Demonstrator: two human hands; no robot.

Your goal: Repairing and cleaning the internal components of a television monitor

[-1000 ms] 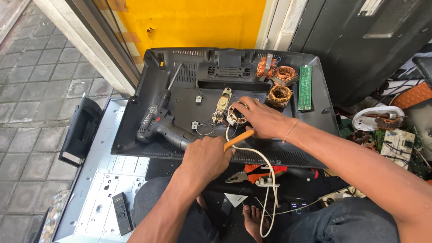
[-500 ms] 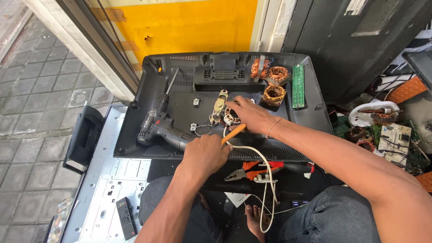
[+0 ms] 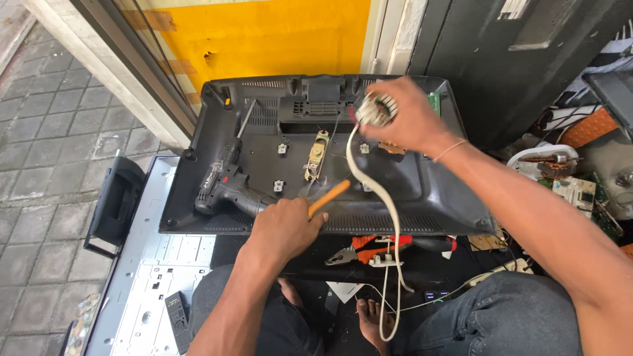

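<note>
Your right hand [image 3: 402, 112] has lifted the small round part [image 3: 374, 109] with its white cable [image 3: 382, 204] off the middle of the black back cover [image 3: 422, 191] toward its top edge, grip pinching it, while your left hand [image 3: 285, 227] stays closed around the orange-handled tool [image 3: 328, 197].

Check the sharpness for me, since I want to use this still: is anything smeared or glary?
Head view: the right hand and the coil with white cord it grips are motion-blurred; the left hand with its orange-handled tool, the drill and the black back cover are sharp; light is even daylight, with only soft sheen on the cover.
</note>
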